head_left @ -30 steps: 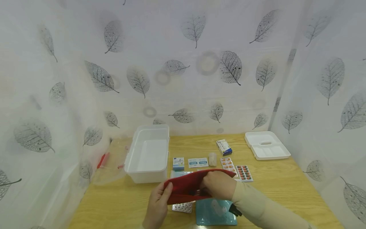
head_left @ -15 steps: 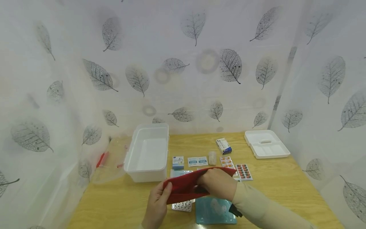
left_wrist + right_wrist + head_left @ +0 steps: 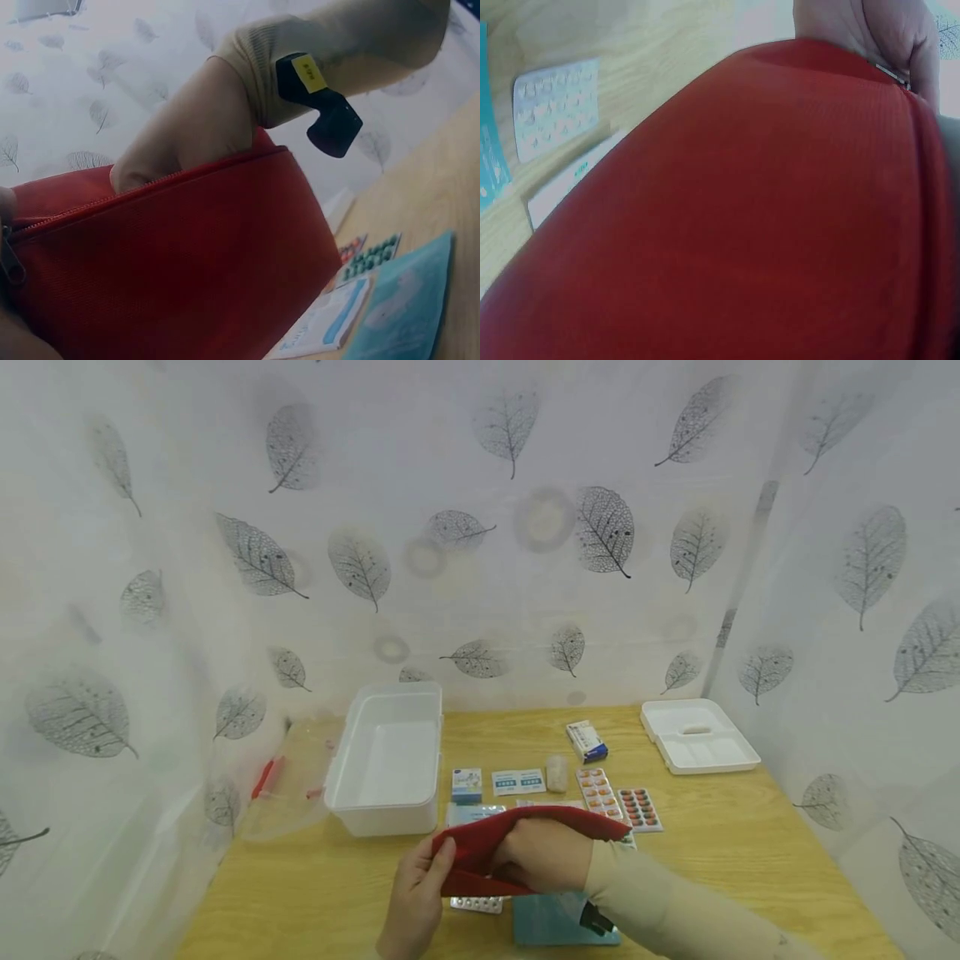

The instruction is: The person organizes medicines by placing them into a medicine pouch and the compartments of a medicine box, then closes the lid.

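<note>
The left hand (image 3: 415, 893) pinches one end of the pouch (image 3: 180, 247), thumb and fingers closed upon it beside the zip pull (image 3: 11, 262). The right hand (image 3: 545, 852) reaches through the unzipped mouth; its fingers are hidden within, so their spread, and whether they have hold of anything, cannot be told. The pouch, red, is held above the table (image 3: 285, 893), mouth upward in the left wrist view. A black clip (image 3: 597, 917) sits at the right sleeve (image 3: 675, 902). Below the pouch lie a silver blister pack (image 3: 477, 904) and a teal packet (image 3: 551, 922), both partly covered. Beyond it, left to right, are a small blue-and-white box (image 3: 467, 785), paired sachets (image 3: 517, 782), a pale roll (image 3: 557, 774), an orange blister pack (image 3: 600, 793) and a red-and-green one (image 3: 639, 810). Farther back are a medicine box (image 3: 587, 742) and, at right, a white tray (image 3: 720, 752). At left stand a white tub (image 3: 382, 821) and, beside it, a clear bag (image 3: 292, 785). A leaf-print curtain (image 3: 480, 585) encloses the table.
</note>
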Demonstrator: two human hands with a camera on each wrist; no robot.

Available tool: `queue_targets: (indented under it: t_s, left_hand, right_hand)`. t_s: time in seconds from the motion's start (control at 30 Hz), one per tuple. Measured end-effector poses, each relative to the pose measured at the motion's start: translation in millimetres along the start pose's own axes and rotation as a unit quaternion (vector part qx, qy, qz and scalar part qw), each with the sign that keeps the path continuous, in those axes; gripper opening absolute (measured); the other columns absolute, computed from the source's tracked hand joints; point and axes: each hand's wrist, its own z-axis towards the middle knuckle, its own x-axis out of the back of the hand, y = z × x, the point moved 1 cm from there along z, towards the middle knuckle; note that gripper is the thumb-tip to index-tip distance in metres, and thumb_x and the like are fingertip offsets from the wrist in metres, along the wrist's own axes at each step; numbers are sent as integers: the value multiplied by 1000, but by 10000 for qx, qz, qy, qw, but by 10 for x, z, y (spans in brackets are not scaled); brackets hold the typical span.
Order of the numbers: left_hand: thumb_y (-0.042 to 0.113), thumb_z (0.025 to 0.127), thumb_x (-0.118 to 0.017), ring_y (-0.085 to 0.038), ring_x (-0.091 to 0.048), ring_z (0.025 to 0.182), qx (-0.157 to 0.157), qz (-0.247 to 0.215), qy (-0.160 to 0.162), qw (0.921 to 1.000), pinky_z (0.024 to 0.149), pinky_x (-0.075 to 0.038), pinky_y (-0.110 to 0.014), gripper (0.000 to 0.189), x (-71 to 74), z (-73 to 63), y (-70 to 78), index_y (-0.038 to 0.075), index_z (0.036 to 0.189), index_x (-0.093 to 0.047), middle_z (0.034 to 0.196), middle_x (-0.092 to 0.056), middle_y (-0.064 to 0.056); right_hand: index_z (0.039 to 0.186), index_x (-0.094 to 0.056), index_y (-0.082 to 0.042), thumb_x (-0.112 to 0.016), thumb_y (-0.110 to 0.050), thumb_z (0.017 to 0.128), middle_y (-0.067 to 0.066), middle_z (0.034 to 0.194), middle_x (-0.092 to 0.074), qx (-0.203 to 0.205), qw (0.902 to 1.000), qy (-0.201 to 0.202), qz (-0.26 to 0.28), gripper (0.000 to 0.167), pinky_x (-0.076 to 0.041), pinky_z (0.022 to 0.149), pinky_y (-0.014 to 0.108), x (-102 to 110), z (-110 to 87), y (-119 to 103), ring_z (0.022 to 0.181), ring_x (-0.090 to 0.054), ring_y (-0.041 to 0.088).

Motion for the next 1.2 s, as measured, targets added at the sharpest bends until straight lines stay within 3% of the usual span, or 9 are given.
queue_targets:
  t_s: [0.13,0.33,0.47,0.6,0.77,1.0,1.1,1.2]
  left_hand:
    - [17,102,-46,-20,-67,89,50,157,132,9998,77,-55,-34,31,25,-4,3,-8,112,-62,100,-68,-20]
    - [16,102,-46,-21,-67,85,33,270,353,9990,74,-56,-33,30,58,-10,10,-8,109,-62,96,-69,-20]
    - [18,103,-45,-21,-68,84,85,292,429,9986,73,-56,-36,32,91,-12,12,-8,109,-62,95,-69,-19]
    - [21,103,-44,-21,-68,86,162,338,523,9979,75,-56,-37,34,148,-12,23,-7,110,-62,97,-69,-17]
    - [22,104,-43,-21,-68,88,222,526,731,9957,76,-56,-34,35,237,-15,36,-7,110,-62,98,-70,-16]
    - [24,104,-42,-20,-68,87,364,603,895,9935,76,-55,-33,38,317,-14,33,-7,112,-61,99,-70,-13]
    - [24,104,-42,-20,-68,87,324,565,937,9935,76,-55,-33,38,350,-11,19,-8,113,-60,98,-71,-13]
    - [25,104,-42,-21,-69,85,298,568,992,9930,75,-55,-33,38,376,-11,1,-8,112,-60,97,-71,-13]
  right_hand:
    - [92,-76,-28,-70,-20,87,-20,80,-68,8,9999,-80,123,11,-43,60,7,1,2,-12,66,-53,-14]
    - [96,-75,-27,-68,-20,90,-19,85,-69,20,9999,160,48,12,-47,66,8,74,-67,-27,73,-58,-14]
    - [101,-75,-22,-67,-17,91,-15,89,-70,-176,9982,407,405,13,-47,68,9,210,-190,-48,78,-58,-12]
    - [102,-74,-15,-68,-11,90,-9,95,-71,-116,9892,1239,777,14,-50,72,14,394,-386,0,86,-62,-4]
    - [101,-73,-12,-70,-5,86,-4,95,-72,-199,9695,2355,645,17,-50,64,14,597,-672,201,79,-64,1]
    - [104,-72,-11,-67,-6,89,-4,91,-72,-1484,9441,2825,832,17,-52,59,20,661,-1107,684,72,-64,0]
    - [106,-72,-8,-65,-11,92,-1,94,-72,-2336,9304,2746,663,16,-54,63,25,559,-1285,938,74,-65,4]
    - [112,-69,-4,-62,-20,95,7,100,-71,-3218,9104,2505,708,24,-55,71,35,404,-1449,1169,83,-68,18]
